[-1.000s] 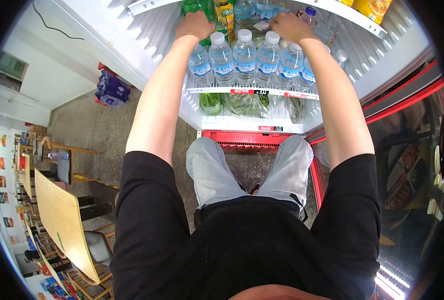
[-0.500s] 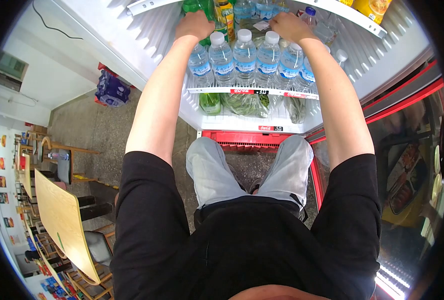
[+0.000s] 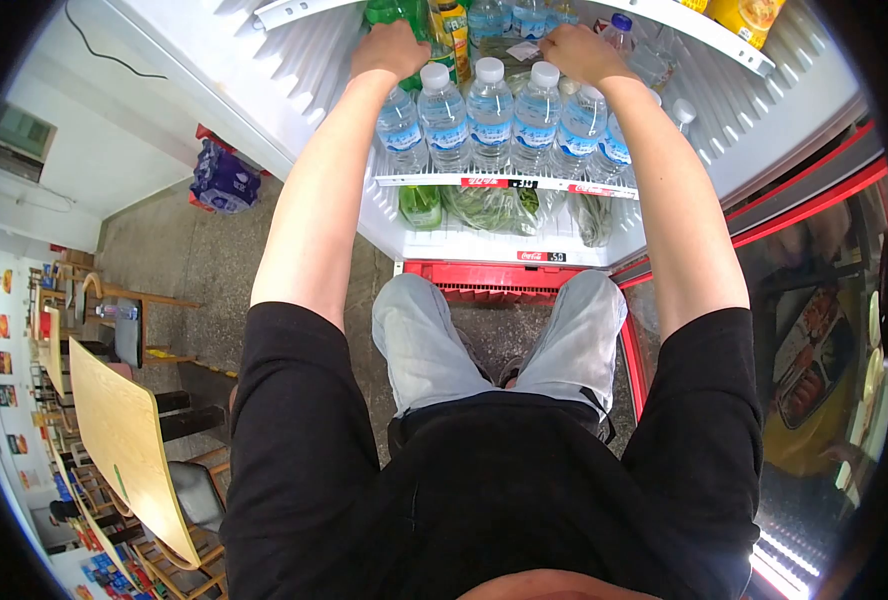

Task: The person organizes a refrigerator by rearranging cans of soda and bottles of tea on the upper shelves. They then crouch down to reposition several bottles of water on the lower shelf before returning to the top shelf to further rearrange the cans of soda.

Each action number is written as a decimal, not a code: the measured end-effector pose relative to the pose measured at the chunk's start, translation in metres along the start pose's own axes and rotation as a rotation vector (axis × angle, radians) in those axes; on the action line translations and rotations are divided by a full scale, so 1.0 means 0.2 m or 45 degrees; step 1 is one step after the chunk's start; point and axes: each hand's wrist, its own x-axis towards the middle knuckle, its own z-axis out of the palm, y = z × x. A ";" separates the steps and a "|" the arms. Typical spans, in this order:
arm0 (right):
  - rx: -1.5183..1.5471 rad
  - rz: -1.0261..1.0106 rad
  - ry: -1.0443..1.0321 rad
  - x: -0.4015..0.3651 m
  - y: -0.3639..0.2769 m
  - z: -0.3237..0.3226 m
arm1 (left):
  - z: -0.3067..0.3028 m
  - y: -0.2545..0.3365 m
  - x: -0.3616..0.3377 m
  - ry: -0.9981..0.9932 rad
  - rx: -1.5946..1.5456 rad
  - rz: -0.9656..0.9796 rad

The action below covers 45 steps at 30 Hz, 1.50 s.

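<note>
Both my arms reach into an open fridge, above a shelf with a front row of clear water bottles with blue labels and white caps. My left hand is closed at the back left, beside green bottles and a yellow package; what it grips is hidden. My right hand has its fingers curled near a dark bundle with a small white label; its grip is too small to make out. A blue-capped bottle stands right of it.
Bagged green vegetables and a green bottle lie on the lower shelf. The glass door stands open at the right. Yellow packages sit on the upper shelf. Wooden tables and a purple pack are at the left.
</note>
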 end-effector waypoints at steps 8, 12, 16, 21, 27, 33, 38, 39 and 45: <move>-0.004 0.019 0.023 -0.02 -0.02 -0.02 | 0.04 -0.03 0.03 -0.007 0.007 0.010; 0.000 0.025 0.005 -0.01 -0.02 -0.02 | 0.02 -0.02 0.03 -0.027 0.009 -0.022; -0.005 0.013 -0.001 0.00 0.00 0.00 | 0.02 -0.01 0.02 -0.039 0.003 -0.031; 0.007 0.020 0.012 0.01 0.01 0.01 | 0.01 -0.01 0.02 -0.031 0.010 -0.043; 0.015 0.058 0.013 0.00 0.00 0.00 | 0.04 -0.03 0.04 -0.038 0.011 -0.028; 0.012 0.057 -0.028 -0.01 -0.02 -0.03 | 0.03 -0.02 0.03 -0.036 0.018 -0.035; 0.015 0.044 -0.009 0.02 0.02 0.02 | 0.01 -0.01 0.02 -0.056 0.006 -0.044; 0.010 0.038 -0.002 0.02 0.02 0.02 | 0.01 -0.01 0.02 -0.053 0.007 -0.045; -0.053 -0.055 0.001 0.08 0.08 0.09 | 0.04 -0.03 0.02 0.035 -0.019 0.022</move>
